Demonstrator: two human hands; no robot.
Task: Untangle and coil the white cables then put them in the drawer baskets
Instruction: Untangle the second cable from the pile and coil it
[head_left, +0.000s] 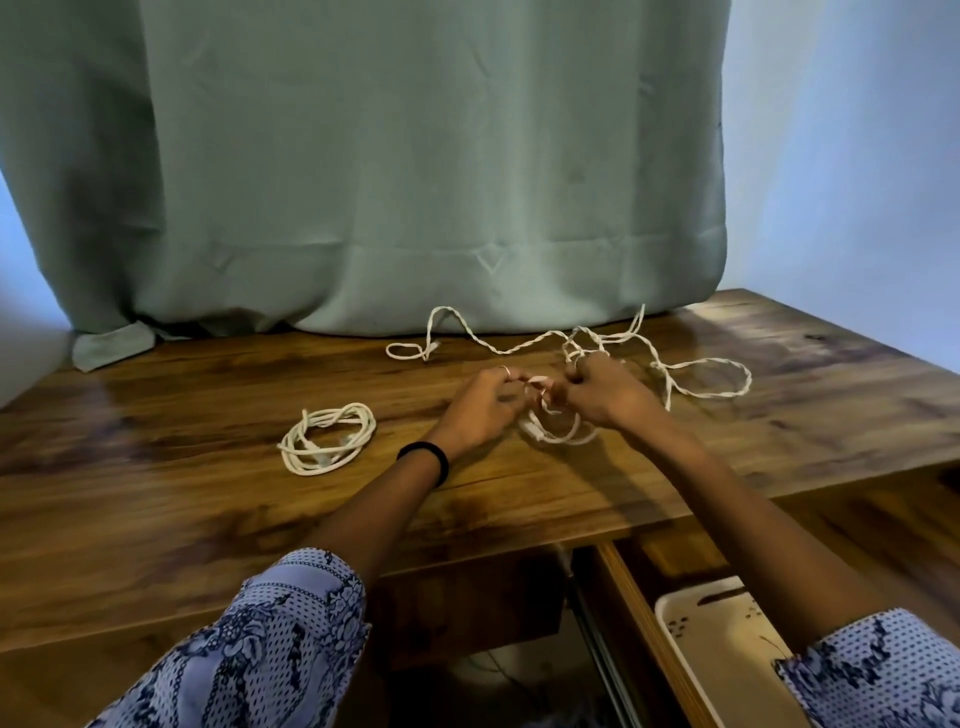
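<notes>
A tangled, twisted white cable (524, 347) sprawls across the back of the wooden table (182, 509), from a small loop at the left to a larger loop at the right. My left hand (483, 410) and my right hand (605, 392) meet at the table's middle, both pinching this cable, with a few small loops hanging just below the fingers. A second white cable (328, 437), coiled into a ring, lies flat on the table to the left of my left hand. A cream basket (727, 649) sits in the open drawer (631, 603) at the lower right; my right sleeve hides part of it.
A green curtain (389, 182) hangs behind the table and touches its back edge. A pale blue wall stands at the right. The drawer sticks out below the table's front edge on the right.
</notes>
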